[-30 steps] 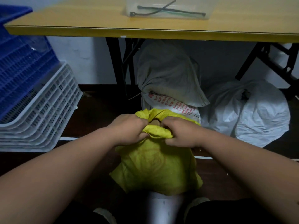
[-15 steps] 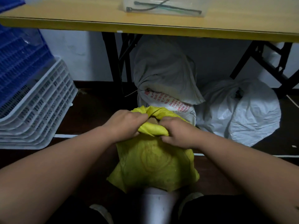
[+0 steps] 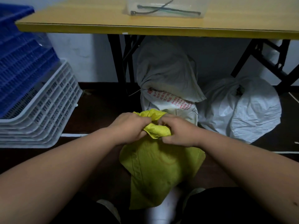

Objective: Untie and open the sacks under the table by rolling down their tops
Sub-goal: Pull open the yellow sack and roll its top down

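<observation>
2 hands meet at the bunched neck of the yellow sack (image 3: 160, 172), which stands on the dark floor (image 3: 100, 110) just in front of the table (image 3: 161, 28), between the person's knees. The left hand (image 3: 129, 126) curls round the gathered fabric from one side and the right hand (image 3: 178, 132) pinches it from the other, knuckles nearly touching, probably so one can steady the neck while the other works the knot or twist loose. Whether any tie remains there is hidden by the fingers. The top is not yet rolled down, so this sack looks to be at the untying step.

Behind it, under the tabletop, 2 more sacks wait: a printed white sack (image 3: 169, 101) with its grey top flopped over, touching the yellow one's far side, and a pale sack (image 3: 242, 110) to the right, cinched at the neck. Both appear unopened.

On the table, a clear tray (image 3: 165, 7) holds cable ties (image 3: 161, 10). Stacked crates (image 3: 37, 102) lean at the left.
</observation>
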